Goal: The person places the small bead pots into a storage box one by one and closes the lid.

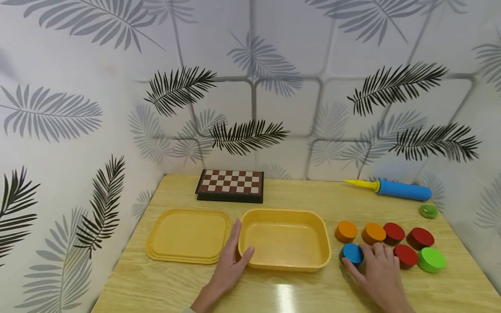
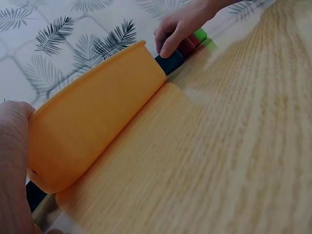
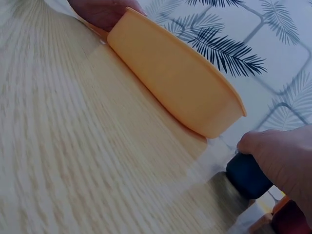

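My right hand (image 1: 379,274) pinches a short blue cylinder (image 1: 352,254) between thumb and fingers, at the left end of a group of coloured cylinders. In the right wrist view the blue cylinder (image 3: 246,176) stands close over the table under the thumb. My left hand (image 1: 228,263) rests against the left end of a yellow rectangular tub (image 1: 285,266), fingers fairly straight along its side and thumb at the front corner of the rim. No contents show inside the tub. The left wrist view shows the tub's long outer wall (image 2: 97,112).
A flat yellow lid (image 1: 188,237) lies left of the tub. Around the right hand sit orange (image 1: 346,231), red (image 1: 420,238) and green (image 1: 432,259) cylinders. Farther back are a checkered board box (image 1: 230,184), a blue-and-yellow pump (image 1: 403,189) and a small green item (image 1: 428,211).
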Available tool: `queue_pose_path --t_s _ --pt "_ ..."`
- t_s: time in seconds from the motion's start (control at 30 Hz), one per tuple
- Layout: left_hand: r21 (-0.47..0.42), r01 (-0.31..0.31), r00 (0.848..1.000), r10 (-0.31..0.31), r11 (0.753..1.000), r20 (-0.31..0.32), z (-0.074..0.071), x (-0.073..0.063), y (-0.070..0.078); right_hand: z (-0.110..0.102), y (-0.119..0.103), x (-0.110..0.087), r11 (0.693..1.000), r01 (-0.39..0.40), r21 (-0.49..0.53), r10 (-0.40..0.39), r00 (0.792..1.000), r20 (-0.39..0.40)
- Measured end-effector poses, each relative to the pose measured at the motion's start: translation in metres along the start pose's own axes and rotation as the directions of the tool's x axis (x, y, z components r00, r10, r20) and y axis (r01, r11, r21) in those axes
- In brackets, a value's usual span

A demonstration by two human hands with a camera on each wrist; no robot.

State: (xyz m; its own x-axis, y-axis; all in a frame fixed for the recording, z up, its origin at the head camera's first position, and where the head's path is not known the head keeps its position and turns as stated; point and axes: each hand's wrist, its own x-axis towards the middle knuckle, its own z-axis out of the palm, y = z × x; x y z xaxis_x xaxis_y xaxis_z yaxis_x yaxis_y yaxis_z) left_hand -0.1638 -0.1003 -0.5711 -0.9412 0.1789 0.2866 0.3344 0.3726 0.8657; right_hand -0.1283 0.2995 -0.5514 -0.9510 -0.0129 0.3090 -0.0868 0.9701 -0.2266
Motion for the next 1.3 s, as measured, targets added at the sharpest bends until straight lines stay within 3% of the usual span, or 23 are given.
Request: queue_pose_path --t_s 0.17,0.23,0.37,0.57,0.73,1.3 --pt "-0.012 0.01 1.0 -0.01 1.0 -0.013 0.001 -0.001 0.0 -0.006 -0.009 0.002 0.998 -0.058 0.032 0.052 0.985 0.164" --pt "-0.012 0.011 1.0 -0.011 1.0 -0.016 0.001 -0.001 -0.001 -0.006 -0.011 0.001 0.995 -0.087 0.043 0.077 0.979 0.188" --pt "-0.009 0.009 1.0 -0.009 1.0 -0.017 0.002 -0.003 -0.003 -0.004 -0.013 0.0 0.99 -0.094 0.101 0.078 0.985 0.152" --pt "-0.036 0.035 0.999 -0.035 0.999 0.01 0.003 -0.005 -0.004 -0.002 -0.013 -0.001 0.963 -0.172 0.208 0.126 0.968 0.218" --pt "-0.059 0.043 0.999 -0.042 0.997 0.017 0.003 -0.002 -0.004 0.0 -0.01 0.001 0.941 -0.179 0.286 0.135 0.977 0.166" --pt "-0.077 0.018 1.0 -0.017 0.997 0.019 0.002 0.0 -0.004 -0.012 -0.011 0.009 0.903 -0.2 0.38 0.158 0.978 0.14"
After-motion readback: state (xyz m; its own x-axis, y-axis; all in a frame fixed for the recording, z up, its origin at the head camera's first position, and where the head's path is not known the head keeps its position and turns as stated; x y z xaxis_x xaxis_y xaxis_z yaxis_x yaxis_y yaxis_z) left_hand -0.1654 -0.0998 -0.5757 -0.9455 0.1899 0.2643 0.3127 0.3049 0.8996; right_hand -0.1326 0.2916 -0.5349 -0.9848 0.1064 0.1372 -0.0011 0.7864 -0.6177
